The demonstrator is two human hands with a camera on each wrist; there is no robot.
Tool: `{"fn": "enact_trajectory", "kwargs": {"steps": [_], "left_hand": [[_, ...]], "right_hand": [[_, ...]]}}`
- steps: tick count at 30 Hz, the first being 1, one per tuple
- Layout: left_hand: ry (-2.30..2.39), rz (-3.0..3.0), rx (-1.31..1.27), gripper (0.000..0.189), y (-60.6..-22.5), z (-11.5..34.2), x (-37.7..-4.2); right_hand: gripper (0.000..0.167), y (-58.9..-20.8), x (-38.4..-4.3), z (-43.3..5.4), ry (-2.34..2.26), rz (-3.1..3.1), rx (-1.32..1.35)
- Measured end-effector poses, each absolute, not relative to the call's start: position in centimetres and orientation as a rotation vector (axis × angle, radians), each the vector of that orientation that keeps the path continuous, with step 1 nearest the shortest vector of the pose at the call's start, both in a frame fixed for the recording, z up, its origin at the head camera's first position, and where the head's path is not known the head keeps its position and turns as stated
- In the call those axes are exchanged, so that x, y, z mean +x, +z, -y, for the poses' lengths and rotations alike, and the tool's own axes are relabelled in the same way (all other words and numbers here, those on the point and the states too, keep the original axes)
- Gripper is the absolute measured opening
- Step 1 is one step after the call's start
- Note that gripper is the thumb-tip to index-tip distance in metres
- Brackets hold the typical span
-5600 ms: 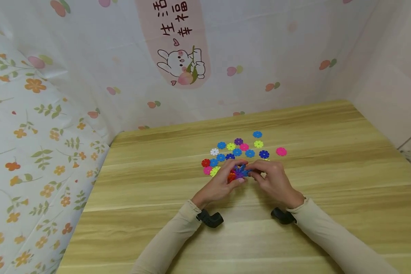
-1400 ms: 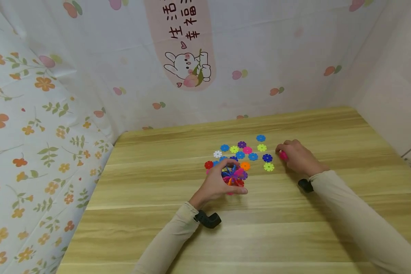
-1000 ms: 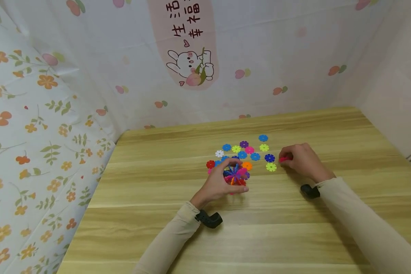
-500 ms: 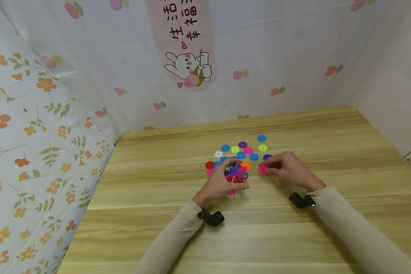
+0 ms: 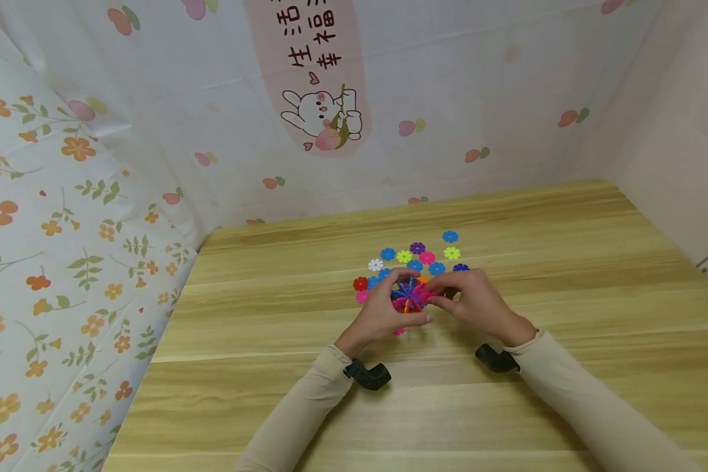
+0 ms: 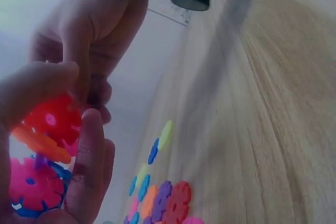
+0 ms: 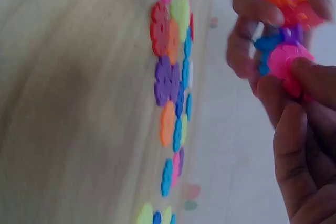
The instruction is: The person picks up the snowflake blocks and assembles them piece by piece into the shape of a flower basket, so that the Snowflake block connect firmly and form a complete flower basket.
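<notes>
My left hand (image 5: 380, 313) curls its fingers and thumb around a cluster of interlocked plastic snowflake discs (image 5: 409, 296), held above the table. Pink, orange, red, blue and purple discs jut out of it at different angles. From the right, my right hand (image 5: 478, 305) pinches a pink snowflake disc (image 7: 286, 64) between thumb and fingers, right up against the cluster. In the left wrist view, a red disc (image 6: 55, 119) and another pink disc (image 6: 31, 187) of the cluster show between the left thumb and fingers. The right fingertips partly cover the pinched disc.
Several loose snowflake discs lie flat on the wooden table (image 5: 259, 328) behind and beneath the hands, among them a white disc (image 5: 375, 265), a red disc (image 5: 360, 284) and a yellow-green disc (image 5: 452, 253). A patterned cloth (image 5: 425, 85) hangs behind the table.
My right hand was at the cluster, went right and picked up the lone pink disc from the table, then brought it left to the cluster. My left hand keeps holding the cluster nearly in place.
</notes>
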State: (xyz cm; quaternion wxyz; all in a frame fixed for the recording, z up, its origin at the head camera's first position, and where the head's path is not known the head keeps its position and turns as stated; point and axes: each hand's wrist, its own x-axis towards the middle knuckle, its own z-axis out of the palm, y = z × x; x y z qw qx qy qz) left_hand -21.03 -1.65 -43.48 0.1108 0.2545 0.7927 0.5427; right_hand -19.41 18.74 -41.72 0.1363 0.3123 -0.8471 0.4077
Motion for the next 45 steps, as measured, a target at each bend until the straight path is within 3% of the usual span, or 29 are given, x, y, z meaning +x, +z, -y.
{"fn": "enact_trajectory", "kwargs": {"steps": [13, 30, 45], "left_hand": [[1.595, -2.359, 0.725, 0.068, -43.0, 1.6, -20.6], [1.689, -2.277, 0.715, 0.065, -43.9, 1.1, -20.6], [1.767, -2.406, 0.902, 0.062, -42.5, 2.1, -20.5]], "right_hand": [[0.018, -42.5, -18.5, -16.9, 1.106, 2.266, 0.846], [0.019, -42.8, -18.9, -16.8, 1.379, 2.307, 0.803], [0.023, -41.8, -18.7, -16.7, 1.218, 2.180, 0.920]]}}
